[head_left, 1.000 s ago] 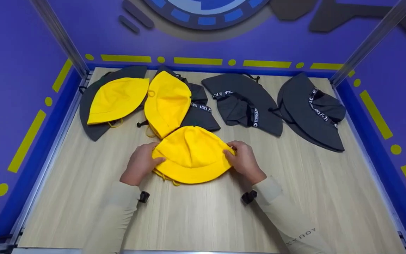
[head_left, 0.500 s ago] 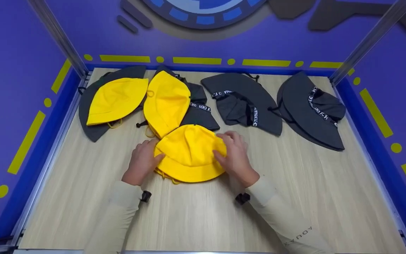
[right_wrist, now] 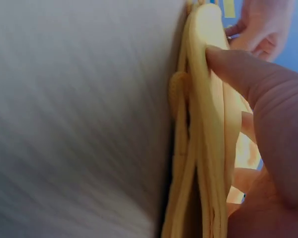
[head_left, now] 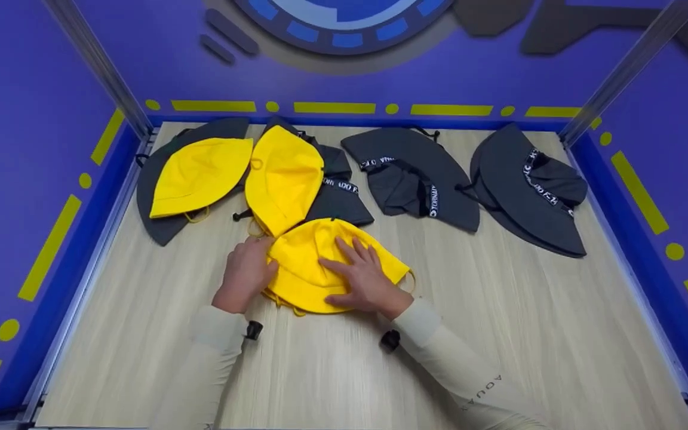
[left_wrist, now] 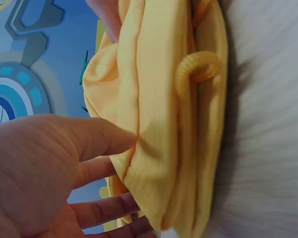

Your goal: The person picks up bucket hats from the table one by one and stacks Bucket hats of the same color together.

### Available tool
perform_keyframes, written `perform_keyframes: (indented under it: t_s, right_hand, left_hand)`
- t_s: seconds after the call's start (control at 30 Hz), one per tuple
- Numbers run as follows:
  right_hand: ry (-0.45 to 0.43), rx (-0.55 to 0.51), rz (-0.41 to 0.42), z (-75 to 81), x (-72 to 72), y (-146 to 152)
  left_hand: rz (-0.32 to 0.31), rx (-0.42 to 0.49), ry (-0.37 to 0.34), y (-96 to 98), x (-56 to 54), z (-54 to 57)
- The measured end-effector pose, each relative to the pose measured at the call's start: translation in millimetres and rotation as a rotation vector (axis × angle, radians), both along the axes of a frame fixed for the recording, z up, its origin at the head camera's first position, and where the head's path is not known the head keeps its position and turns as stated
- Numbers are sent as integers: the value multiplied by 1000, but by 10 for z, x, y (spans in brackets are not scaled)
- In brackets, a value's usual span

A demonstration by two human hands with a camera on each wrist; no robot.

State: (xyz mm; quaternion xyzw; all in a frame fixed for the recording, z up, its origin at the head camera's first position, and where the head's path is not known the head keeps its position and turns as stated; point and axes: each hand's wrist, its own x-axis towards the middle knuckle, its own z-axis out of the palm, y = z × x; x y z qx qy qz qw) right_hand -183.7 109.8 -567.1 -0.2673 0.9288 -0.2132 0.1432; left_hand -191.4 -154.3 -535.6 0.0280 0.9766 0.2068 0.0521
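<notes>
A yellow bucket hat lies folded flat at the middle of the table, its crown toward the back. My right hand rests on its top with fingers spread over the crown and thumb on the brim. At the hat's left end is my left hand; its thumb touches the brim and its fairly straight fingers lie at the corner. In the left wrist view, stacked brim layers and a yellow cord loop show beside the thumb. The right wrist view shows the layered edge close to the table.
Behind, two more yellow hats, one left and one nearer the middle, lie on dark grey hats. Other dark grey hats lie at back centre and back right. Blue panels enclose the wooden table.
My right hand has left the hat's right end and moved left onto its top, fingers spreading. A yellow cord shows at the right end now. My left hand stays at the left end.
</notes>
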Motion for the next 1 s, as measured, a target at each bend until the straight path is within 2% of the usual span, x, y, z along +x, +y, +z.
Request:
perform_keyframes:
  t_s: [0.13,0.2,0.3,0.37,0.47,0.6,0.83,1.0]
  right_hand:
    - [-6,20,9,-62,12,21]
    - [-12,31,15,-76,16,26]
    - [-11,64,24,-94,19,17]
    - [-10,87,33,-97,23,9]
    - [-13,110,41,-95,27,-1]
    - [-24,121,50,-86,21,-19]
    - [-22,119,59,-77,7,-22]
    - [-33,128,52,-74,-7,-7]
  left_hand:
    - [29,-48,73,111,-68,36]
    - [37,-52,107,145,-138,52]
    - [3,-81,154,161,-278,62]
    - [-31,-109,160,162,-389,60]
    - [-81,-143,128,164,-537,58]
    - [-114,-141,34,145,-675,75]
    - [-109,-85,-101,102,-805,102]
    - [-142,-91,-197,114,-889,108]
